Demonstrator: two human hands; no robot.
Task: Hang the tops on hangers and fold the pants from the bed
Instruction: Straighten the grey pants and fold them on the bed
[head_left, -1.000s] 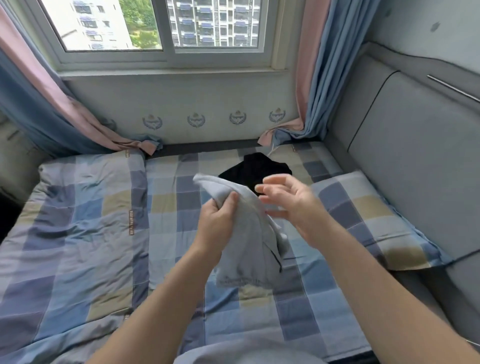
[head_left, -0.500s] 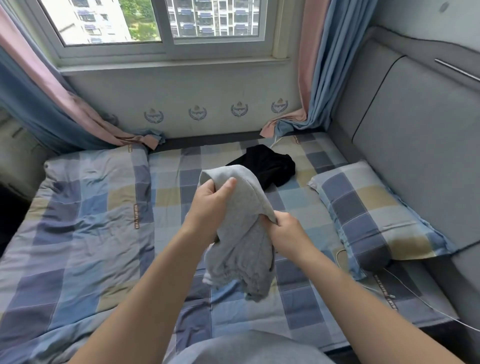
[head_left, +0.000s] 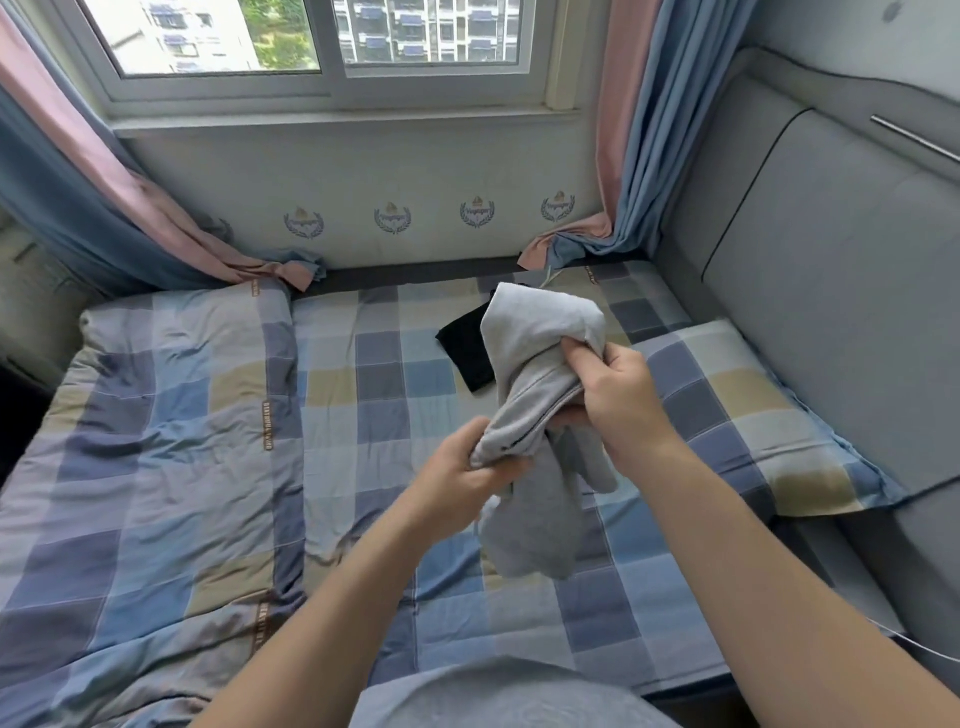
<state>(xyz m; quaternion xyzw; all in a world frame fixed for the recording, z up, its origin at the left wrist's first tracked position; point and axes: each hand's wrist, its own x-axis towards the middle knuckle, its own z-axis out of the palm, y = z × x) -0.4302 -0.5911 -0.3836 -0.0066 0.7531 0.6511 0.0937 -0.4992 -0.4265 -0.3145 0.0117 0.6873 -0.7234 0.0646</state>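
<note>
Fingers (head_left: 575, 357) of both hands clench the bunched grey garment (head_left: 540, 332), held above the bed (head_left: 363, 374).
Nothing looks folded or hung yet, I judge; the black garment (head_left: 460, 353) waits behind. Left hand (head_left: 462, 480) grips low, right hand (head_left: 621, 402) high; open quilt (head_left: 156, 441) lies leftward, pillow (head_left: 753, 415) and headboard (head_left: 841, 260) crowd the right.

Both bare forearms are reaching forward from the lower edge, the left hand (head_left: 462, 473) gripping the lower bunch of the grey garment (head_left: 540, 322) with curled fingers while the right hand (head_left: 618, 395), higher and farther out, is pinching its upper fold.
</note>
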